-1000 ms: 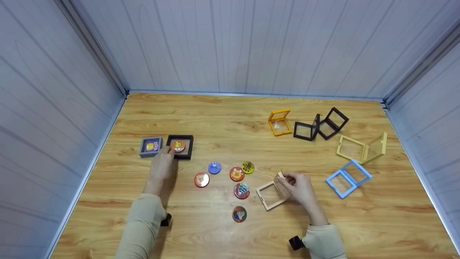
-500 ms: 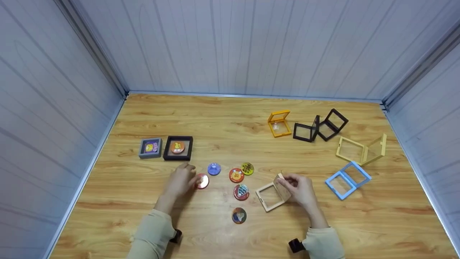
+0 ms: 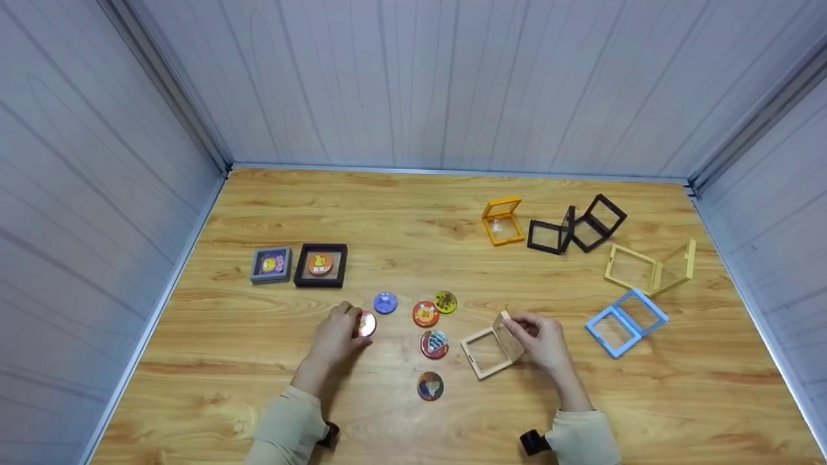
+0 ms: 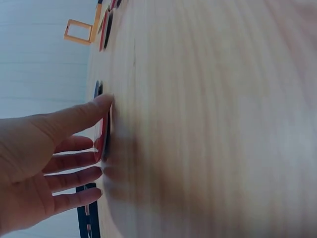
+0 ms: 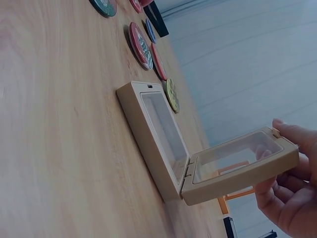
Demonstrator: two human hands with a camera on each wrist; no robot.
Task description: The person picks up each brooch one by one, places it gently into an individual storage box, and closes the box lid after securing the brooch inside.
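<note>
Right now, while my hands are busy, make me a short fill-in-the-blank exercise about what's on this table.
1. The right hand pinches the raised lid of the ____ frame.
2. A red badge lies between the thumb and fingers of the ____ hand.
3. Counting that one, ____ round badges are outside any frame.
4. In the head view, just left of the black frame with an orange badge in it lies a frame coloured ____.

Missing words: beige; left; six; grey.
</note>
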